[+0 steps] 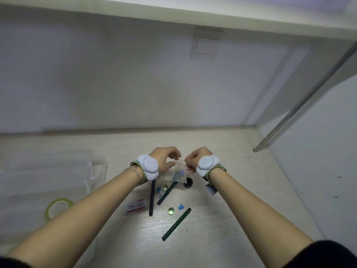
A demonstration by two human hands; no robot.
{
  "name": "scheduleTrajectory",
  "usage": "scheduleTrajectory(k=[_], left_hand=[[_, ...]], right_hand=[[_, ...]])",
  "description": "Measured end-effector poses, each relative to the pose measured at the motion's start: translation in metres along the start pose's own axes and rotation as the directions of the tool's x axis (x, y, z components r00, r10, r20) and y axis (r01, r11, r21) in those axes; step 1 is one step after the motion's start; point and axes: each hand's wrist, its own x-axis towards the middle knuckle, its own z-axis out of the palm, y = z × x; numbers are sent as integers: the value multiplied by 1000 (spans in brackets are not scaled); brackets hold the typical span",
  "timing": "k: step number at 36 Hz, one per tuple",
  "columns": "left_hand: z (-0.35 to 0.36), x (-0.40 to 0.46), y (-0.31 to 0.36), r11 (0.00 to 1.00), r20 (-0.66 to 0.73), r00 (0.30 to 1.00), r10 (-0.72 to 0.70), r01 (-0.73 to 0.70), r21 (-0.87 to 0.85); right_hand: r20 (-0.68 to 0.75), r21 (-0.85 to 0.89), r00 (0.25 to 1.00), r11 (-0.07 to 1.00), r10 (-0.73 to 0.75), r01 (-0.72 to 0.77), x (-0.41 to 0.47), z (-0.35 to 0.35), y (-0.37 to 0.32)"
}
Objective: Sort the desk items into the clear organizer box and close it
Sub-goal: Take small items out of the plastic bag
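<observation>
both hands [165, 156] [197, 156] pinch a clear baggie [178, 172] by its top, contents blurry, pens [176, 224] on the bench [222, 200] below the grip

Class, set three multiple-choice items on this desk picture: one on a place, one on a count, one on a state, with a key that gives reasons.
1. Where does the roll of green tape lie?
A. left of the left arm
B. beside the right arm
C. on the shelf

2. How many dark pens lie on the desk?
A. one
B. three
C. five

3. What are the left hand and right hand doing?
A. resting flat
B. pinching a small clear bag between them
C. holding a pen

Key: A, it lies by the clear organizer box; B, three can be counted; B, both grip its top edge.
</observation>
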Motion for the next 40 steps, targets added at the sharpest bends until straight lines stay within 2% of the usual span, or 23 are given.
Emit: scheduleTrajectory(k=[3, 5, 10, 15, 24, 32, 40], left_hand=[[2, -3, -11, 976, -107, 985, -132, 110, -189], [4, -4, -20, 953, -137, 966, -221, 184, -240], [11, -4, -41, 925, -55, 941, -333, 315, -211], [26, 9, -52, 916, -24, 921, -388, 383, -117], [49, 35, -65, 913, 100, 908, -406, 399, 83], [70, 49, -66, 924, 154, 913, -379, 365, 112], [85, 70, -64, 924, 134, 917, -375, 359, 128]], right_hand=[[-54, -58, 998, 998, 13, -16, 8, -1, 3], [-91, -90, 996, 995, 25, -33, 15, -4, 7], [-179, -153, 984, 988, 2, -30, 27, -10, 18], [-141, -229, 990, 973, 4, -36, 34, -15, 25], [-113, -260, 993, 964, 19, -48, 46, -20, 33], [-101, -258, 995, 966, -23, -4, 60, -20, 42], [-86, -237, 995, 971, -40, 19, 71, -15, 51]])
